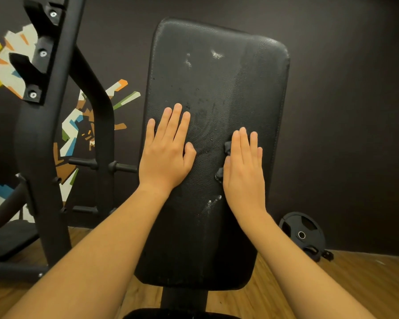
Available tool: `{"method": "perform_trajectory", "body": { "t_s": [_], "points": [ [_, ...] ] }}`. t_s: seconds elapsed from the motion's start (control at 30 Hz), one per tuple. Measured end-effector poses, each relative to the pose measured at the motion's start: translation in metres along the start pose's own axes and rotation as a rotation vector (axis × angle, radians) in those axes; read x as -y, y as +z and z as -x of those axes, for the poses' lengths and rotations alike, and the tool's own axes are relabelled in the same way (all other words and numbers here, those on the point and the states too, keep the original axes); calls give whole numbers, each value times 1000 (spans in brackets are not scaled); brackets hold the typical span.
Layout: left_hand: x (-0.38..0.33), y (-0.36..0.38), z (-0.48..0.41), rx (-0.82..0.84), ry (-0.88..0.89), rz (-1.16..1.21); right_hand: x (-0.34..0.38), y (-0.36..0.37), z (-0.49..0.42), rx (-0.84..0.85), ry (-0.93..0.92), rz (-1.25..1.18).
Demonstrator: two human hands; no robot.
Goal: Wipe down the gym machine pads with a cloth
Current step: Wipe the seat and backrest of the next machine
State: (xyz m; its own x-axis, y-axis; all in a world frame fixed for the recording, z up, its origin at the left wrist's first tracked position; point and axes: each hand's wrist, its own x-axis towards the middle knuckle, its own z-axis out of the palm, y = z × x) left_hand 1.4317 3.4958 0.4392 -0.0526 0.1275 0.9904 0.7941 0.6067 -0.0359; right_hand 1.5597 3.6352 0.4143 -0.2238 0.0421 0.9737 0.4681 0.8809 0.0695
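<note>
A long black backrest pad (217,88) of a gym bench fills the middle of the view, with whitish smears near its top and lower middle. My left hand (166,153) lies flat on the pad's left half, fingers straight. My right hand (244,171) presses flat on the pad's right half over a small dark cloth (227,147). Only bits of the cloth stick out by my thumb side; the rest is hidden under the palm.
A black rack upright with hooks (39,100) stands to the left. A weight plate (303,236) leans against the dark wall at the lower right. Wooden floor (366,284) lies around the bench, and another seat pad (182,315) shows at the bottom edge.
</note>
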Motion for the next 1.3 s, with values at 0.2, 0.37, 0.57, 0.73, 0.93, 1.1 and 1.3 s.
{"method": "perform_trajectory", "body": {
  "t_s": [0.2, 0.37, 0.57, 0.73, 0.93, 1.1, 1.3],
  "points": [
    [0, 3, 0, 1, -1, -9, -1, 0, -3, 29, -49, 53],
    [0, 1, 0, 0, -4, -7, 6, 1, 4, -21, 37, -20],
    [0, 2, 0, -3, -6, -16, 1, 6, 22, -15, -49, -3],
    [1, 1, 0, -6, -5, -12, 6, 5, 14, -26, 22, -69],
    [0, 0, 1, -3, -2, -7, 3, 10, 66, 0, -79, -69],
    [-1, -1, 1, -8, 1, -6, -2, 6, 40, 24, -97, -64],
    [0, 0, 1, -7, 0, -6, 6, 9, 79, 17, -52, -93]
  ]
}}
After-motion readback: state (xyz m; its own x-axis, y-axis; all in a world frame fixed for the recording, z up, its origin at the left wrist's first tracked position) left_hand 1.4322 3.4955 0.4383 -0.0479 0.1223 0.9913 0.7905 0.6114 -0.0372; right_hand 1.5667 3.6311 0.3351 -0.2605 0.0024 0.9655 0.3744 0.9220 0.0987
